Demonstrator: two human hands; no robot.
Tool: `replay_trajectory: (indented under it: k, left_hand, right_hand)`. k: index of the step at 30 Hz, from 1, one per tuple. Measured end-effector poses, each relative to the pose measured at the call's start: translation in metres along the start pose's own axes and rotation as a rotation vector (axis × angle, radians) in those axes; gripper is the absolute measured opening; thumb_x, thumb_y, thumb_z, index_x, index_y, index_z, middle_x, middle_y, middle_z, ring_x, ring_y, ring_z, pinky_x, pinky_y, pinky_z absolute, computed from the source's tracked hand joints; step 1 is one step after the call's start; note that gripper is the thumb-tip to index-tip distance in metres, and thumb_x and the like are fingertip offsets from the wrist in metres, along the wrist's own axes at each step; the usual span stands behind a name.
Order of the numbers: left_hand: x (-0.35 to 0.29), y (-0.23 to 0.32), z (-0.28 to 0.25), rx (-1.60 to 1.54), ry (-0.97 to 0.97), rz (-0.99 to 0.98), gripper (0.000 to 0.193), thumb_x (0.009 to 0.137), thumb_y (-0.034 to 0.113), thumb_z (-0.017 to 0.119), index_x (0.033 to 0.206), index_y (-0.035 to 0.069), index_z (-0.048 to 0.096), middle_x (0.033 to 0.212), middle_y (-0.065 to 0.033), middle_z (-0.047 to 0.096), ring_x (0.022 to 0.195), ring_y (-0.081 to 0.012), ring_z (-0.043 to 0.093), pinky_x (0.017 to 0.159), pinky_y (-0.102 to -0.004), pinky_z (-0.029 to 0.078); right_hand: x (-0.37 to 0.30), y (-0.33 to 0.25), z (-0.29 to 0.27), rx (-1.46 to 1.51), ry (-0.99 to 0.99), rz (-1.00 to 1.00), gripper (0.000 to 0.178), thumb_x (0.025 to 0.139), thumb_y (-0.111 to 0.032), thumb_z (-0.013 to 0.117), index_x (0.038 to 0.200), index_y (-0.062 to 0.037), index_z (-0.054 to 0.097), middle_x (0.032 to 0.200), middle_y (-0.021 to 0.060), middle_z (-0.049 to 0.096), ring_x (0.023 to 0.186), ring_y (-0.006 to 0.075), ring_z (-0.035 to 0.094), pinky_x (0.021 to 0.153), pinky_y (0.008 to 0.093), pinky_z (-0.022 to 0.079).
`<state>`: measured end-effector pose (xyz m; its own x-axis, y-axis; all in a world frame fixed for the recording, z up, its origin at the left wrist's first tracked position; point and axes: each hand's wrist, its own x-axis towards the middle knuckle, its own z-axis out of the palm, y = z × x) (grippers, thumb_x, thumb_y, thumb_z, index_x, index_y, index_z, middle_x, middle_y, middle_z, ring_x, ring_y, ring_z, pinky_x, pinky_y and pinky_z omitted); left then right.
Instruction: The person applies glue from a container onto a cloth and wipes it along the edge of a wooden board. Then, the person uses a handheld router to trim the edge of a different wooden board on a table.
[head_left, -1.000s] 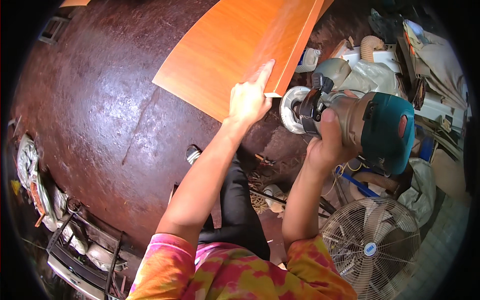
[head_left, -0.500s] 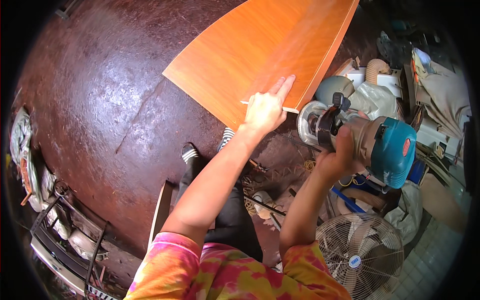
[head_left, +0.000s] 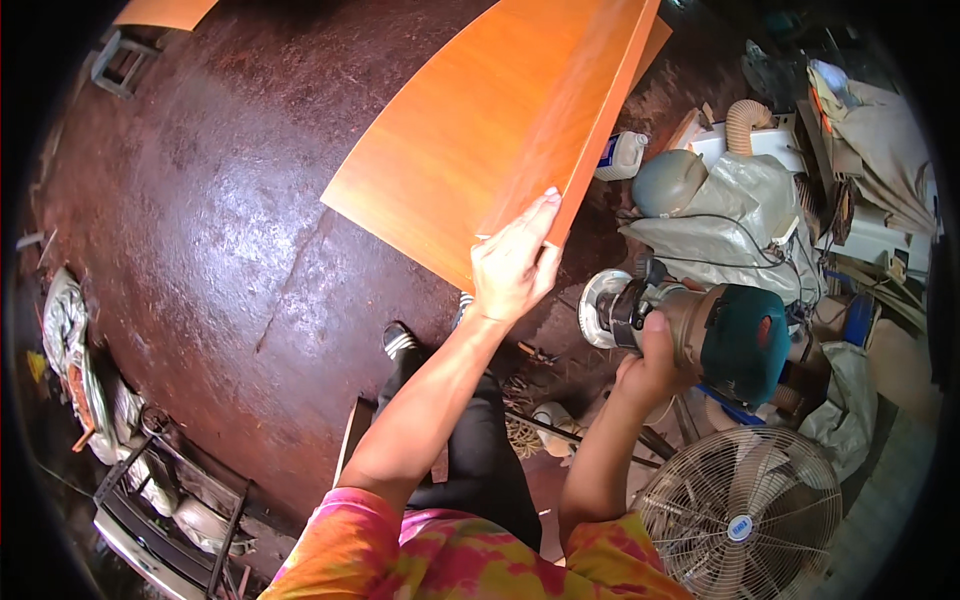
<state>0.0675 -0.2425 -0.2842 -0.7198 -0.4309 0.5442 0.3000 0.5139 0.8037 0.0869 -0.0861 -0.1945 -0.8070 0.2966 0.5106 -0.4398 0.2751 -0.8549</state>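
A large orange wood-grain panel (head_left: 450, 140) with a curved left edge stands in front of me, a thick straight edge along its right side. My left hand (head_left: 515, 265) grips its near right corner, fingers bent over that edge. My right hand (head_left: 655, 370) is closed around the body of a teal and grey electric router (head_left: 740, 345). The router is tilted on its side, its round pale base (head_left: 603, 308) toward the panel but apart from it. Its bit cannot be made out.
A wire-caged fan (head_left: 740, 525) stands close by my right elbow. Plastic sheeting (head_left: 700, 245), a ribbed hose (head_left: 745, 125) and a white jug (head_left: 622, 156) clutter the right side. A metal frame (head_left: 170, 480) lies at lower left. Another orange panel (head_left: 168, 12) shows at the far left.
The router has moved away from the panel's corner, down and slightly left. My left hand's fingers, stretched over the panel's face before, now bend around its edge. The view has shifted.
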Motion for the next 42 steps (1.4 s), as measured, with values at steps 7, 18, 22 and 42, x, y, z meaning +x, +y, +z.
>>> replay_trajectory:
  k: [7,18,22,42]
  left_hand:
    - [-0.004,-0.005,0.010,-0.061,0.120,0.010,0.043,0.080,0.004,0.087,0.120,0.001,0.071,0.121,-0.0184,0.076,0.110,-0.0294,0.077,0.090,-0.0345,0.062]
    - [-0.008,-0.003,0.014,-0.117,0.109,-0.008,0.046,0.080,0.001,0.086,0.124,-0.002,0.072,0.126,-0.0230,0.074,0.114,-0.0324,0.075,0.094,-0.0368,0.061]
    - [-0.009,-0.003,0.015,-0.112,0.127,-0.023,0.046,0.080,0.001,0.085,0.124,-0.003,0.072,0.126,-0.0231,0.074,0.115,-0.0322,0.075,0.094,-0.0368,0.061]
    - [-0.019,-0.048,0.012,0.136,-0.495,-0.335,0.093,0.076,0.003,0.063,0.163,0.023,0.037,0.157,-0.0171,0.052,0.107,-0.0410,0.073,0.094,-0.0503,0.060]
  right_hand:
    - [0.005,0.000,-0.006,0.059,-0.044,0.026,0.077,0.074,-0.003,0.073,0.147,0.0070,0.048,0.138,0.0205,0.059,0.127,0.0333,0.059,0.115,0.0474,0.044]
    - [0.005,0.004,-0.006,0.061,-0.065,0.051,0.090,0.076,-0.009,0.081,0.153,0.0062,0.037,0.145,0.0207,0.050,0.128,0.0340,0.054,0.110,0.0484,0.046]
    - [0.005,0.001,0.000,0.080,-0.053,0.039,0.091,0.076,-0.009,0.082,0.153,0.0057,0.036,0.143,0.0207,0.051,0.127,0.0346,0.054,0.110,0.0486,0.047]
    - [0.017,-0.018,0.076,0.102,-0.191,-0.127,0.072,0.076,-0.001,0.073,0.143,0.0097,0.046,0.131,0.0271,0.059,0.113,0.0345,0.065,0.102,0.0506,0.057]
